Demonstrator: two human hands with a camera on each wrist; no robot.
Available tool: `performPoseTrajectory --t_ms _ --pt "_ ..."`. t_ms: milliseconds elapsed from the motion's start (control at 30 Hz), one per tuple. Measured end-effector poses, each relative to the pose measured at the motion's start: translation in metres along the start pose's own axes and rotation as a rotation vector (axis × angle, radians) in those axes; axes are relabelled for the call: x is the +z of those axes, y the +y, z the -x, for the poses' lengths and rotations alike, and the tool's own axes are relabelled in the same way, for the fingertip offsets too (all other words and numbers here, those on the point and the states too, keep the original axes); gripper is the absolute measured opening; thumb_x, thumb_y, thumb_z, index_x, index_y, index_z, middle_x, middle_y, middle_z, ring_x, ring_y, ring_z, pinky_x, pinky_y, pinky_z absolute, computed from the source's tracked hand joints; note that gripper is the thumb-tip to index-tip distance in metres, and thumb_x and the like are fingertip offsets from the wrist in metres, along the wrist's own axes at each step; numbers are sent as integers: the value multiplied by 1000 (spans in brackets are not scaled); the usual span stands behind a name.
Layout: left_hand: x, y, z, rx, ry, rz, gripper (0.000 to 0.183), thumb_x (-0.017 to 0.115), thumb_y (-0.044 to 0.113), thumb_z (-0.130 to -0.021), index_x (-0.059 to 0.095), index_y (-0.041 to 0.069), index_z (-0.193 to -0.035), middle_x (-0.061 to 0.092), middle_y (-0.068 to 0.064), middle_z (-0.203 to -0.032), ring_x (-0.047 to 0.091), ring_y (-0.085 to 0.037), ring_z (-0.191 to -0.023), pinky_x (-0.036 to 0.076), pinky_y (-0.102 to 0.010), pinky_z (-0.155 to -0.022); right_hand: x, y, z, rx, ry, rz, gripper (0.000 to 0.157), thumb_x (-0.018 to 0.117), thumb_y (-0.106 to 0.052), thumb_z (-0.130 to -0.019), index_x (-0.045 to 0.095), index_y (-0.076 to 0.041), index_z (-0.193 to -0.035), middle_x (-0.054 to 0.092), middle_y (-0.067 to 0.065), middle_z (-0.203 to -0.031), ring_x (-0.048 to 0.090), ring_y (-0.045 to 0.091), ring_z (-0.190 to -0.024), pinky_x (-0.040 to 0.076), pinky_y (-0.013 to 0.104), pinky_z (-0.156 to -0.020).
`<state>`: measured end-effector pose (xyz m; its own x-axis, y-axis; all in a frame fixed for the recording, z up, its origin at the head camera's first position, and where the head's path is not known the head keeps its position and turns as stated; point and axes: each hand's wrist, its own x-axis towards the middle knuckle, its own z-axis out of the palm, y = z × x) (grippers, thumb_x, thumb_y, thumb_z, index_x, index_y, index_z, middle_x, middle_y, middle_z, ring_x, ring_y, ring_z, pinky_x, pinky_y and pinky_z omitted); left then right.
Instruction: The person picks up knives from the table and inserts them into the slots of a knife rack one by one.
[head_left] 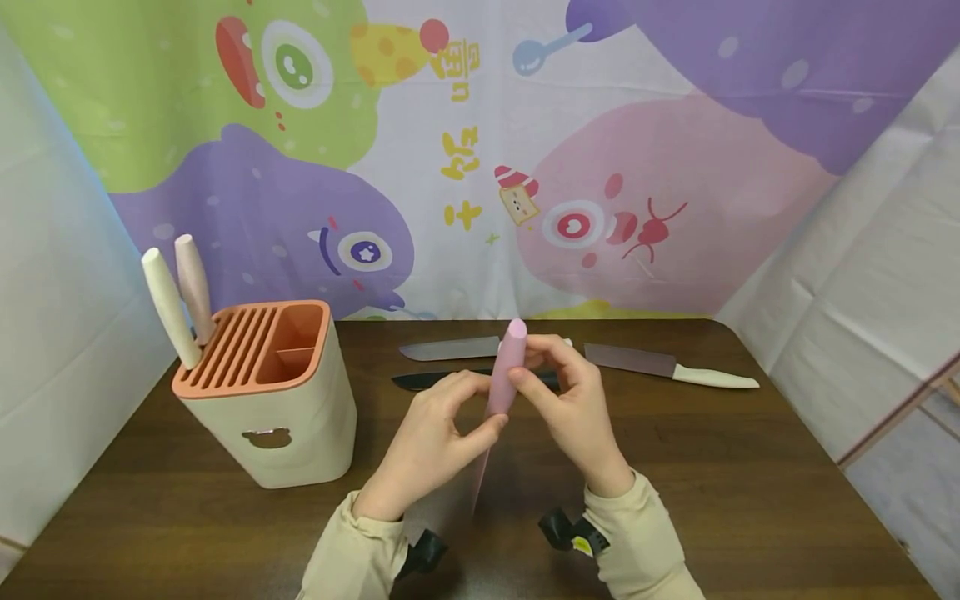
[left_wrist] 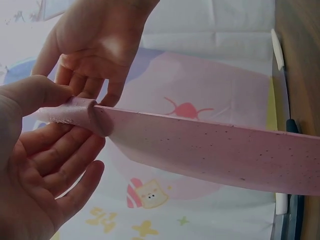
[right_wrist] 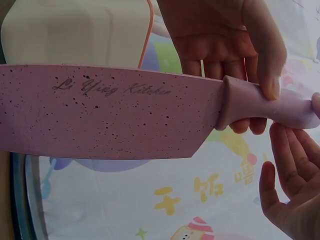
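Note:
A pink kitchen knife [head_left: 508, 371] is held above the table, handle up and blade pointing down. My left hand [head_left: 431, 437] pinches the handle near the blade, thumb on one side and fingers on the other. Higher up, toward the butt end, my right hand [head_left: 573, 408] pinches the same handle. The blade [right_wrist: 110, 115] is speckled with dark dots and has lettering near its spine in the right wrist view. In the head view the blade shows nearly edge-on.
A cream knife block [head_left: 307, 442] with an orange slotted top stands at left, holding a white-handled knife [head_left: 171, 308] and a pale pink-handled one [head_left: 195, 287]. Behind my hands lie a grey-bladed knife [head_left: 450, 348], a black knife [head_left: 420, 381] and a white-handled knife [head_left: 712, 377].

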<state>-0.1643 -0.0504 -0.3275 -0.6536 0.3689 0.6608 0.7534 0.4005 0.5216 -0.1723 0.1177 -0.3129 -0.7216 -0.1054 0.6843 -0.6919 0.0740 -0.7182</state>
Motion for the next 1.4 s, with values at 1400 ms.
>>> performPoseTrajectory --t_ms 1400 --pt "-21 2 3 -44 30 -73 25 69 10 -75 63 12 -99 63 5 -91 58 -5 -87 50 -27 -75 -9 5 -4 19 -5 -117 17 51 2 -89 59 7 -103 65 1 -86 62 17 -74 54 29 -70"
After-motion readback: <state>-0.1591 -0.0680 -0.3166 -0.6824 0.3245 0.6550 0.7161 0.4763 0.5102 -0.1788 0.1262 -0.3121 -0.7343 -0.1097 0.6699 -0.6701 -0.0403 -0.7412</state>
